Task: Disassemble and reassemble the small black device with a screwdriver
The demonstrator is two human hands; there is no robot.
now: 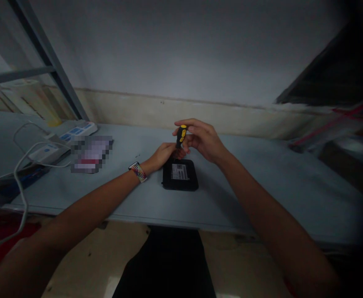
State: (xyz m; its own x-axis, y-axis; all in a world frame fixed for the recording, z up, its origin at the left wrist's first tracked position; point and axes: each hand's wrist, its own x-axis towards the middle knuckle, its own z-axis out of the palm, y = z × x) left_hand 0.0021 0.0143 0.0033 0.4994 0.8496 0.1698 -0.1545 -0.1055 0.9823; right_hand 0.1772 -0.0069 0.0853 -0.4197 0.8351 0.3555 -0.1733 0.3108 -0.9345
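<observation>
A flat black box (181, 184) with rounded corners lies on the table, a white printed label (179, 171) on its upper face. My right hand (203, 138) holds a black and yellow screwdriver (181, 134) by its handle, fingers around the top. The screwdriver stands nearly upright over the far left part of the box; its tip is too dark to make out. At the box's far left corner, my left hand (164, 155) has its fingers bent together close to the screwdriver shaft. What those fingers grip is hidden. A patterned band (138, 171) circles my left wrist.
Left of the box lies a blurred-out phone-like object (91, 154). Behind it are a white power strip (79, 131) and a looping white cable (20, 186). A metal frame post (49, 58) rises at the left. The wall (184, 109) closes off the table's back edge.
</observation>
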